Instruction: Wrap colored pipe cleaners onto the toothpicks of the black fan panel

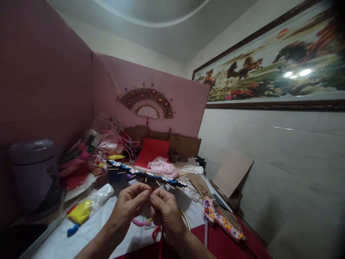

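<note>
My left hand (132, 201) and my right hand (167, 210) meet over the table, thumbs and forefingers pinched together. Between the fingertips shows a small red piece (150, 191), too little exposed to tell its kind. Red cord (156, 233) hangs below my right hand; whether it joins the red piece I cannot tell. A gold ring (185, 220) lies partly behind my right wrist. Just under my hands are a pink strip (141, 222) and a bit of yellow. Beyond my fingers lies a black curved band (142, 173) with white flowers, blue trim and wooden sticks.
Yellow and blue modelling clay (81, 213) lies left beside a clear bag (101, 196). A flower-patterned glue gun (222, 219) rests right, near corrugated cardboard (198, 183). Behind are red paper (155, 145), pink cloth (163, 167) and a decorated fan (148, 100) on the pink panel.
</note>
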`<state>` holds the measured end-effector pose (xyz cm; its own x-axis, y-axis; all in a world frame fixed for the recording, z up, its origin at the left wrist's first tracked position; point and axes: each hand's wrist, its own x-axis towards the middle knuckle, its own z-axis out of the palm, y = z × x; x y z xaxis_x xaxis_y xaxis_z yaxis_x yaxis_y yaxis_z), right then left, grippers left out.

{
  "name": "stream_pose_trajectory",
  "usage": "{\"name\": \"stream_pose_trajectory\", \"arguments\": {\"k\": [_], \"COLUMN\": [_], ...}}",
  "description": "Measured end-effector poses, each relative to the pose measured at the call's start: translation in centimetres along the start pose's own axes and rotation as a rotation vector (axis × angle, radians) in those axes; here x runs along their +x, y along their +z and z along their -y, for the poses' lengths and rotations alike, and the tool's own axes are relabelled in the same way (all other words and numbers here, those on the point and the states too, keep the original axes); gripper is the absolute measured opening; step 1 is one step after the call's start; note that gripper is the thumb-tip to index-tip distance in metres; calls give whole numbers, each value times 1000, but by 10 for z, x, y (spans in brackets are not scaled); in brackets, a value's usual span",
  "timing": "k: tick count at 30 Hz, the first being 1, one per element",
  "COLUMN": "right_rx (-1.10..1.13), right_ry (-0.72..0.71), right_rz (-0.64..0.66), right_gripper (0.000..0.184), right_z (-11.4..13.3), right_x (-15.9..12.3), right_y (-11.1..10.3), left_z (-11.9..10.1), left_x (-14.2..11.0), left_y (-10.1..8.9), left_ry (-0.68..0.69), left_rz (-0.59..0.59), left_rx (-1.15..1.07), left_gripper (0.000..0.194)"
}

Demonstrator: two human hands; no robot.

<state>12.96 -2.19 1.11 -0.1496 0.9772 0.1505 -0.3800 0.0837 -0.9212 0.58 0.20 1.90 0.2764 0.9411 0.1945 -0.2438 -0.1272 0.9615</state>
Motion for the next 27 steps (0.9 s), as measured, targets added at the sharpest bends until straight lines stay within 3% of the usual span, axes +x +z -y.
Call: {"name": "stream_pose_trajectory", "arguments": {"k": [3,5,10,15,21,24,27], "right_rx": [24,39,36,-68,-90,-81,-100], "right_ry": [-4,-9,-6,-32,-32,-27,-33], "right_rz": [-20,-14,-28,-69,-54,-42,-38], "right_gripper": [30,27,20,21,27,30,28], "right_z": [1,4,9,9,10,9,4], "right_x": [-1,-1,-1,1,1,1,1], "right_y": [1,1,-4,-6,-4,-3,-3], "left_z": [4,5,1,-7,-13,-10,-7], "left_x": [2,2,2,0,-3,-3,-4], "left_y": [1,1,-7,-13,-10,-8,-7], "left_ry": [-61,-7,360,491,374,321,377], "left_rz": [-1,0,60,186,209,144,61], "left_rx": [-87,-22,509,898,793,700,734], "left_gripper": [29,26,16,22,20,24,19]}}
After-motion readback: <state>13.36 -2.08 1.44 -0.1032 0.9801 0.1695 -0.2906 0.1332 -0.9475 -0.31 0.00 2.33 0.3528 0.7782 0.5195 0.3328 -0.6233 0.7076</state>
